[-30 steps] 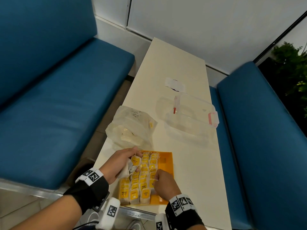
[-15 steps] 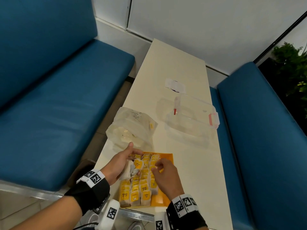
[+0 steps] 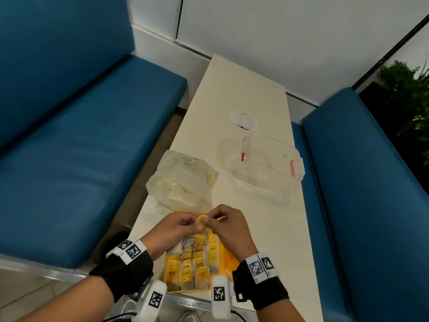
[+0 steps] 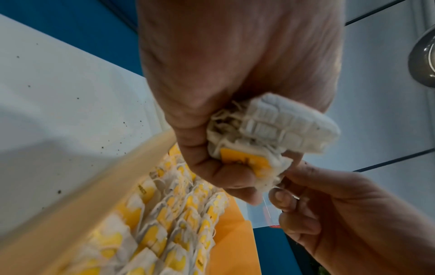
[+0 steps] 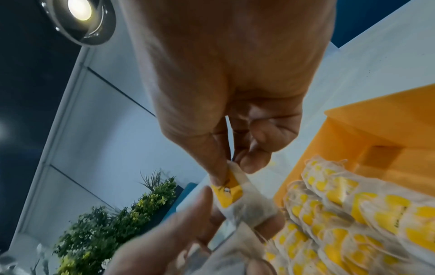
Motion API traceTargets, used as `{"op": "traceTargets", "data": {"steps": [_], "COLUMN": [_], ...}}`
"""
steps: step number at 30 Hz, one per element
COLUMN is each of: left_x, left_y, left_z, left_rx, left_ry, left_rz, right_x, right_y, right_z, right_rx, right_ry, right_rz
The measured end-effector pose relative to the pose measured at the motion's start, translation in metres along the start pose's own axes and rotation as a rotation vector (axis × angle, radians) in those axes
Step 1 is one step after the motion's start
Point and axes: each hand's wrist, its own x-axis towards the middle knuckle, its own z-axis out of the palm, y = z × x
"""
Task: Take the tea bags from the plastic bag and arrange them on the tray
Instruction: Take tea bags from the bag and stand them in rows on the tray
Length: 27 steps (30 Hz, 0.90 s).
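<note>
An orange tray at the table's near edge holds several rows of yellow-tagged tea bags. My left hand hovers over the tray's far end and grips a bunch of tea bags in its curled fingers. My right hand meets it and pinches one tea bag of that bunch by its yellow tag, between thumb and forefinger. The translucent plastic bag lies just beyond the tray, with more pale tea bags inside.
A clear plastic box with pink latches lies on the cream table to the right of the bag. A white paper slip lies farther back. Blue benches flank the narrow table.
Both hands have risen from the tray and come together over its far end. My right hand, which was on the rows of bags, now pinches a bag from the left hand's bunch.
</note>
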Motion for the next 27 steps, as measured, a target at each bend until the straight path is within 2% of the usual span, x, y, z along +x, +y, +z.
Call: {"op": "traceTargets", "data": {"steps": [5, 10, 13, 15, 17, 27], "left_x": [-0.001, -0.001, -0.001, 0.000, 0.000, -0.003], "left_y": [-0.001, 0.000, -0.001, -0.003, -0.005, -0.004], "left_z": [0.002, 0.002, 0.002, -0.001, -0.005, -0.007], "left_rx": [0.025, 0.013, -0.021, -0.023, -0.017, 0.000], "left_ry": [0.036, 0.044, 0.068, 0.109, 0.143, 0.221], "left_rz": [-0.007, -0.010, -0.026, -0.040, -0.058, -0.072], "right_x": [0.003, -0.002, -0.006, -0.007, -0.009, -0.034], "right_y": [-0.004, -0.002, 0.000, 0.003, 0.011, 0.046], "right_z": [-0.007, -0.003, -0.009, -0.016, -0.022, -0.026], "right_rx": [0.127, 0.272, 0.325, 0.240, 0.057, -0.329], "right_ry": [-0.020, -0.070, -0.044, -0.027, -0.067, -0.299], "right_rz": [0.012, 0.085, 0.097, 0.078, 0.065, 0.265]}}
